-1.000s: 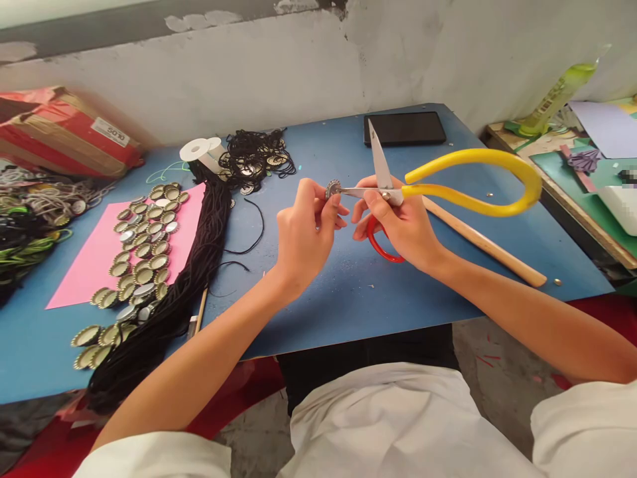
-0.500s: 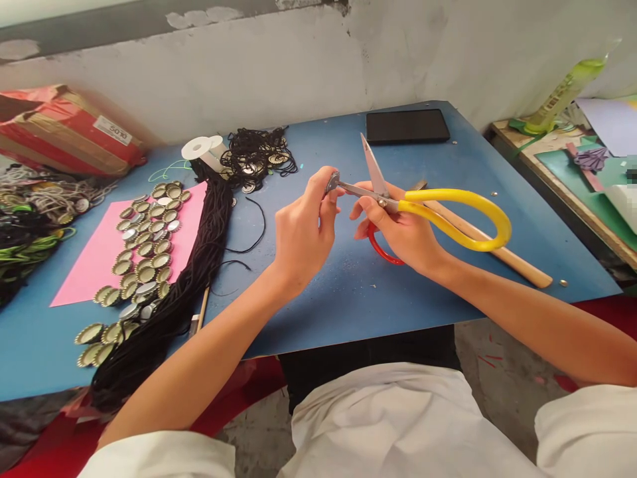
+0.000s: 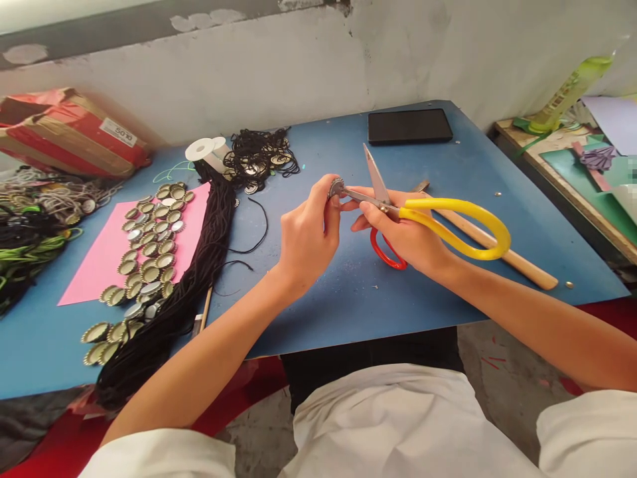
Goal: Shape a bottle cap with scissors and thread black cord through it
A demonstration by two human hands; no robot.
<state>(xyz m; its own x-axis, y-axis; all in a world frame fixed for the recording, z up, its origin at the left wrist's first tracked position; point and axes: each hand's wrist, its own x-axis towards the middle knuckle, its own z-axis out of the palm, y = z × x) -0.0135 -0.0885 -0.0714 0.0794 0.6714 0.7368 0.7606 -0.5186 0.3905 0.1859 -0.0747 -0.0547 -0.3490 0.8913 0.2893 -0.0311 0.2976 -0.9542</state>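
My left hand [image 3: 309,229] pinches a bottle cap [image 3: 336,188] between thumb and fingers, above the middle of the blue table. My right hand [image 3: 398,222] is closed round the pivot area of the scissors [image 3: 383,204], which have yellow-coated handles. Their blades stand apart: one points up, and the other reaches left with its tip against the cap. Whether the tip pierces the cap, I cannot tell. Beneath my right hand a red loop [image 3: 388,252] shows; the rest of it is hidden. A tool with a wooden handle [image 3: 517,262] lies just right of this hand.
Several bottle caps [image 3: 149,249] cover pink paper [image 3: 89,272] at the left, beside a bundle of black cord [image 3: 199,252]. Behind are a white spool [image 3: 203,150], tangled corded caps [image 3: 259,156] and a phone-like black slab [image 3: 409,126]. A taped box [image 3: 74,136] stands far left.
The view has shifted slightly. Both hands keep their holds on the cap and scissors, and the cap has turned a little at the blade tip.
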